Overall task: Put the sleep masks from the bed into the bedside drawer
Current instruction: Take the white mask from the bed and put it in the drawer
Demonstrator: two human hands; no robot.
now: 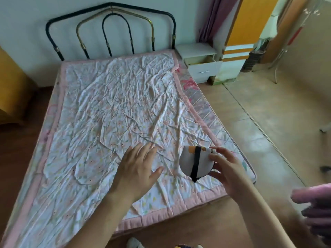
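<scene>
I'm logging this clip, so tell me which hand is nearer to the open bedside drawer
Right. The right hand, holding the sleep mask, is on the bed's drawer side; the left hand hovers open further toward the bed's middle. The drawer is far from both.

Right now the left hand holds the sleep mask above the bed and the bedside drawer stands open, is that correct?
Not quite: the right hand holds the sleep mask; the left hand is open and holds nothing. The bedside drawer does stand open. The head view shows this.

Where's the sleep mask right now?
Head view, lower right: the sleep mask is held in the right hand above the bed's near right corner, beside the open left hand.
</scene>
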